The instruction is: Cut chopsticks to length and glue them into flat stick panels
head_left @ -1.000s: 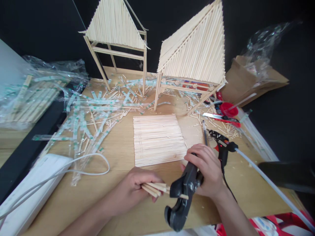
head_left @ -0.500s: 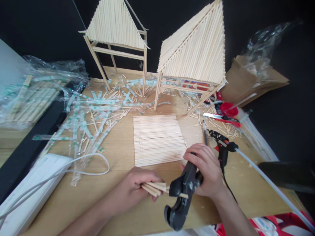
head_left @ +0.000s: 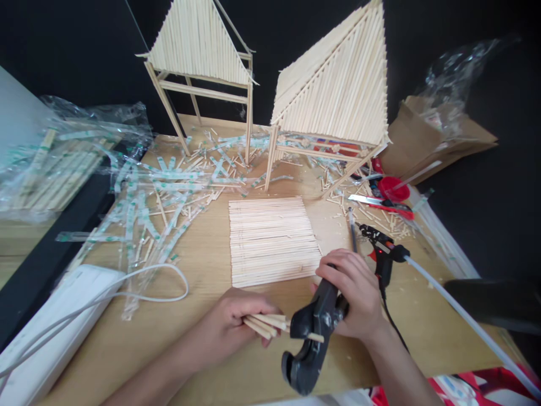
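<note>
Several thin wooden sticks [head_left: 264,325] are held in my closed left hand [head_left: 245,316], their ends pointing right. My right hand [head_left: 353,290] is wrapped round the handles of a black cutter [head_left: 319,321], whose head points down and left. One stick from the bundle reaches through the cutter's jaws, its tip showing on the right side. Just beyond both hands, a flat panel of sticks laid side by side [head_left: 273,242] lies on the wooden table [head_left: 203,338].
Two stick-built roofed frames [head_left: 198,48] stand at the back. Torn clear wrappers [head_left: 169,180] and stick offcuts litter the left. On the right lie a glue gun [head_left: 382,251], a utility knife [head_left: 380,206] and a pen [head_left: 352,228]. A white power strip [head_left: 80,316] sits front left.
</note>
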Available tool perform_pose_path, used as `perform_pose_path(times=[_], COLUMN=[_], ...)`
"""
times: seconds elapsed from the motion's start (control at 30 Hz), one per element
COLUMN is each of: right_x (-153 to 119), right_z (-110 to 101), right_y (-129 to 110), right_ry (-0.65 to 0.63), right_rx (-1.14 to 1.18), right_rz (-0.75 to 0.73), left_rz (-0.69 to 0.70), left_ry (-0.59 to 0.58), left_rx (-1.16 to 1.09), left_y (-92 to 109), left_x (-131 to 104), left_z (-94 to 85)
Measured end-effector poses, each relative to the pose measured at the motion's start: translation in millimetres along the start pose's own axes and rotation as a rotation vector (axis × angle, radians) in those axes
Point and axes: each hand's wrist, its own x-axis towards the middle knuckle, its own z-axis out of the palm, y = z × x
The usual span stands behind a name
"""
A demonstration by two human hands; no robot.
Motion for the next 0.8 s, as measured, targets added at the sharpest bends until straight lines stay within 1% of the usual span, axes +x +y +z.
perform_pose_path(times=[0.13,0.3,0.43,0.5,0.67,0.8], right_x=[0.6,-5.0,-8.9,-9.2,-6.1,-0.6], right_z=[0.2,0.8,2.4,3.7,10.5,20.0], right_y=[-1.6,-1.0,2.5,4.9,12.2,20.7], right_ry=[0.014,0.022,0.027,-0.001,-0.102,-0.207], right_rx=[-0.029,-0.05,-0.05,-0.037,-0.018,-0.091], right_rz=[0.0,0.006,0.003,0.021,0.084,0.142], left_rz=[-0.002,-0.006,-0.048,-0.086,-0.162,-0.259], left_ry=[0.018,0.044,0.062,0.098,0.203,0.272], left_rx=[-0.013,-0.013,-0.035,-0.079,-0.307,-0.4], left_y=[0.9,-2.5,-3.9,-4.0,-6.9,-13.2], left_x=[0.5,0.3,0.4,1.3,6.3,11.6], left_z=[3.4,6.9,8.1,9.6,15.3,15.2])
